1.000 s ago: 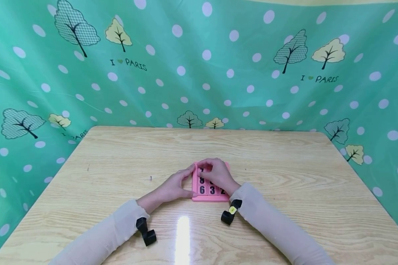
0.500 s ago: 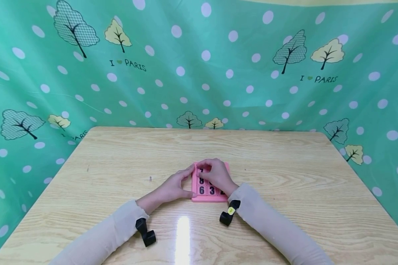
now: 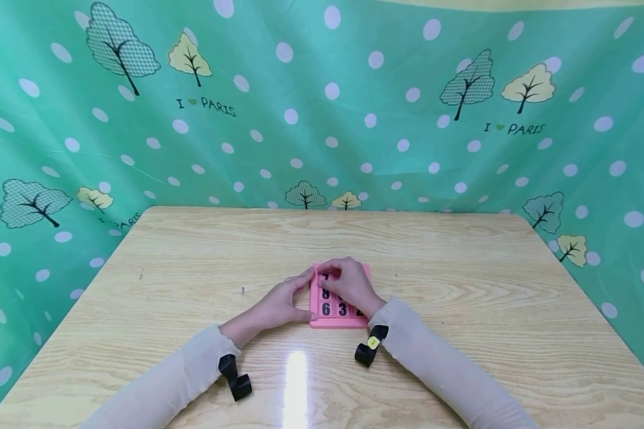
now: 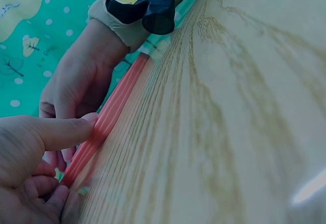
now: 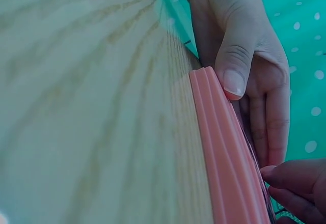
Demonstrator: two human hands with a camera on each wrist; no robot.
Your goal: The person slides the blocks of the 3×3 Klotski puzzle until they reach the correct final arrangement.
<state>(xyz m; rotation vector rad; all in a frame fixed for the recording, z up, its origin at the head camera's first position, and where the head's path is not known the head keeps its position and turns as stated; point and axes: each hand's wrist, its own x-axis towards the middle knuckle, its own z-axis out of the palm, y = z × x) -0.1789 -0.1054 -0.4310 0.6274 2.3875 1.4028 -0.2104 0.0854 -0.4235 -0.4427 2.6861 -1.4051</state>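
A pink number slide puzzle (image 3: 338,323) lies flat on the wooden table, with black digits such as 6, 3 and 8 on its tiles. My left hand (image 3: 281,304) holds its left side, thumb at the near corner and fingertips at the far one. Over the tiles is my right hand (image 3: 352,283), its curved thumb and index finger on either side of the far-left tile, which seems to read 7. That hand covers several tiles. The left wrist view shows the puzzle's ridged edge (image 4: 114,107) edge-on; in the right wrist view my left thumb (image 5: 235,79) rests on the frame.
Wood-grain table (image 3: 451,256) surrounds the puzzle. A green dotted curtain (image 3: 333,119) with printed trees hangs behind and at both sides. A small dark mark (image 3: 242,291) shows left of the hands. Each wrist carries a black camera (image 3: 240,386).
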